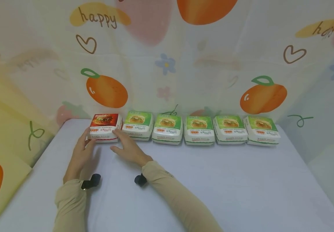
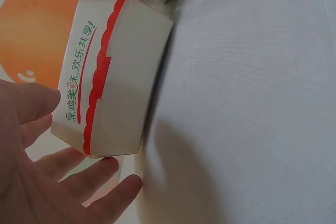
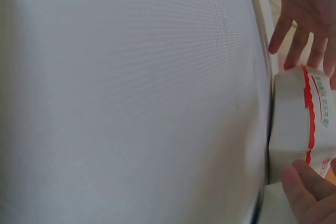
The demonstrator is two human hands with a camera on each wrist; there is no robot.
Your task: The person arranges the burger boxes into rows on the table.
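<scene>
A white and red burger box with a burger picture on its lid sits at the left end of a row on the table. My left hand is at its left side, thumb near the front; in the left wrist view the fingers spread along the end of the box. From the other side, my right hand reaches to the box's right front corner, index finger near the lid edge and thumb apart from it. The right wrist view has the box between both hands. Neither hand curls round it.
Several green and white burger boxes continue the row to the right, close together. A white cloth covers the table. Behind the boxes hangs a patterned curtain with oranges and flowers. The nearest green box stands beside the red one.
</scene>
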